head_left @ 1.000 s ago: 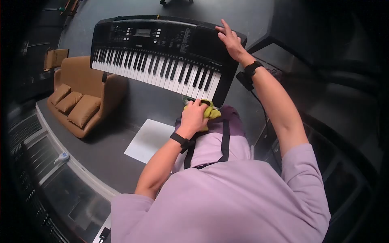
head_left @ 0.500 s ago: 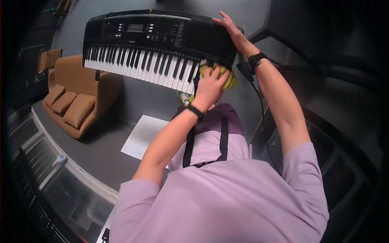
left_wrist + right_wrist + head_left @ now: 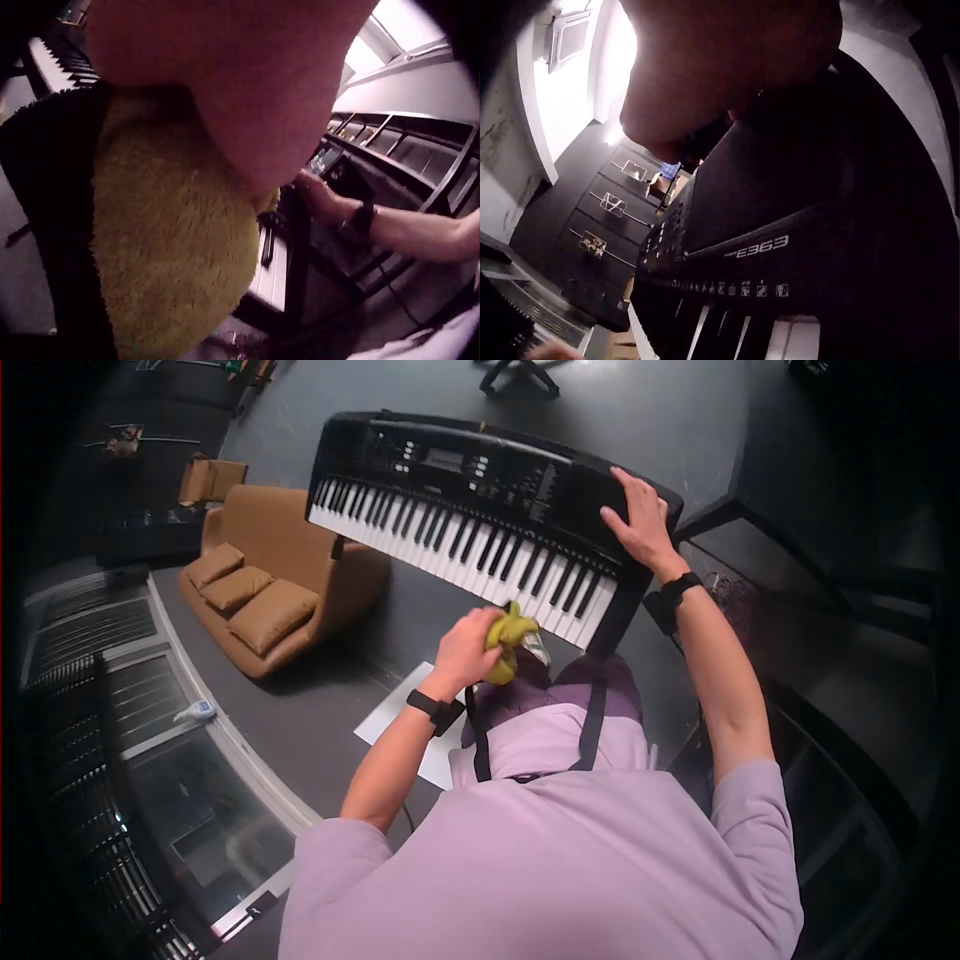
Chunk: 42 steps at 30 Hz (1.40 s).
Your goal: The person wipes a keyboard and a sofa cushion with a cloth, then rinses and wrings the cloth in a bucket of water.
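A black electronic keyboard [image 3: 455,480] with white and black keys lies slanted across the head view. My left hand [image 3: 468,648] grips a fuzzy yellow-green cloth [image 3: 512,632] at the front edge of the keys, toward their right part. Up close in the left wrist view, the cloth [image 3: 176,232] hangs below the hand, with a dark part beside the yellow-green. My right hand [image 3: 642,525] rests with extended fingers on the keyboard's right end. "E363" is printed on the keyboard's casing [image 3: 795,202] in the right wrist view.
A tan sofa [image 3: 275,545] with cushions stands to the left beyond the keyboard. A white sheet [image 3: 392,712] lies on the floor near my legs. Dark frames [image 3: 740,510] stand at the right, and a black chair base [image 3: 518,378] shows at the top.
Half a second ago, the left hand had the cloth on the rightmost keys; it has since moved left and back to their front edge. The right hand stays at the right end. The head view has shifted.
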{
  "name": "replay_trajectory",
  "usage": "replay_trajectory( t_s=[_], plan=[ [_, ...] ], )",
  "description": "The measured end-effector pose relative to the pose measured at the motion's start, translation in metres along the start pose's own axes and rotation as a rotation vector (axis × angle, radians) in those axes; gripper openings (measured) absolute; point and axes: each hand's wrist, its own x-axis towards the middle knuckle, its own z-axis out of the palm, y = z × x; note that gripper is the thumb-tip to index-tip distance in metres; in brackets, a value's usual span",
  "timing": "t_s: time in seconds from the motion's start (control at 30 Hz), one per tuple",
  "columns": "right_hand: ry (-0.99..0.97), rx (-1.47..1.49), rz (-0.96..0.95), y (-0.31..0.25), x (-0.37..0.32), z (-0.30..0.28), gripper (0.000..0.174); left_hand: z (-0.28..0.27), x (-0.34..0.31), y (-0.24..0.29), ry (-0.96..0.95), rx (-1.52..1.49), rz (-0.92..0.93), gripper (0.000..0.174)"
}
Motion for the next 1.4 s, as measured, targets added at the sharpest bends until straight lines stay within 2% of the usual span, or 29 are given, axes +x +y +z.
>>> replay_trajectory(
  t_s=[0.1,0.23,0.3,0.37,0.43,0.53,0.6,0.63,0.7,0.77,0.83,0.9,0.97,1.1,1.13,1.17,1.27,1.3,1.37,1.4],
  plan=[
    [0.044,-0.1,-0.007,-0.01,-0.001,0.004,0.078,-0.033,0.056,0.004,0.263,-0.062,-0.035,0.049],
    [0.086,-0.174,0.073,-0.03,0.003,0.005,0.064,-0.037,0.161,0.035,0.498,0.037,0.267,0.053],
    [0.098,-0.232,0.106,-0.037,0.007,0.008,0.06,-0.037,0.204,0.067,0.519,0.023,0.33,0.053],
    [0.114,-0.249,0.121,-0.035,0.008,0.014,0.059,-0.025,0.247,0.077,0.492,0.024,0.423,0.054],
    [0.113,-0.264,0.143,-0.037,0.009,0.018,0.056,-0.01,0.281,0.058,0.389,0.065,0.491,0.051],
    [0.109,-0.292,0.131,-0.042,0.014,0.019,0.053,-0.019,0.307,0.025,0.408,0.125,0.615,0.044],
    [0.097,-0.307,0.17,-0.054,0.02,0.018,0.051,-0.042,0.318,-0.002,0.371,0.234,0.588,0.042],
    [0.087,-0.319,0.185,-0.056,0.021,0.018,0.05,-0.058,0.328,-0.028,0.426,0.242,0.575,0.042],
    [0.079,-0.331,0.186,-0.057,0.025,0.019,0.05,-0.102,0.349,-0.091,0.407,0.263,0.457,0.042],
    [0.071,-0.345,0.199,-0.058,0.026,0.021,0.051,-0.147,0.363,-0.166,0.465,0.355,0.485,0.042],
    [0.066,-0.344,0.207,-0.06,0.029,0.022,0.051,-0.199,0.374,-0.243,0.496,0.404,0.298,0.043],
    [0.071,-0.396,0.193,-0.059,0.03,0.024,0.053,-0.257,0.386,-0.308,0.444,0.529,0.069,0.046],
    [0.054,-0.398,0.199,-0.062,0.029,0.023,0.057,-0.289,0.396,-0.36,0.429,0.559,0.038,0.049],
    [0.045,-0.415,0.194,-0.069,0.029,0.023,0.061,-0.261,0.387,-0.309,0.409,0.508,0.058,0.054],
    [0.04,-0.411,0.192,-0.067,0.033,0.023,0.062,-0.24,0.379,-0.284,0.407,0.451,0.117,0.055],
    [0.044,-0.416,0.186,-0.065,0.036,0.023,0.062,-0.228,0.361,-0.242,0.429,0.338,0.29,0.05],
    [0.024,-0.434,0.176,-0.066,0.028,0.023,0.062,-0.144,0.324,-0.148,0.306,0.21,0.477,0.042],
    [0.017,-0.418,0.185,-0.065,0.026,0.023,0.062,-0.12,0.314,-0.132,0.268,0.21,0.537,0.043],
    [0.016,-0.382,0.191,-0.062,0.028,0.02,0.063,-0.106,0.305,-0.128,0.357,0.167,0.535,0.045],
    [0.016,-0.375,0.196,-0.066,0.028,0.018,0.062,-0.117,0.304,-0.136,0.309,0.184,0.485,0.048]
  ],
)
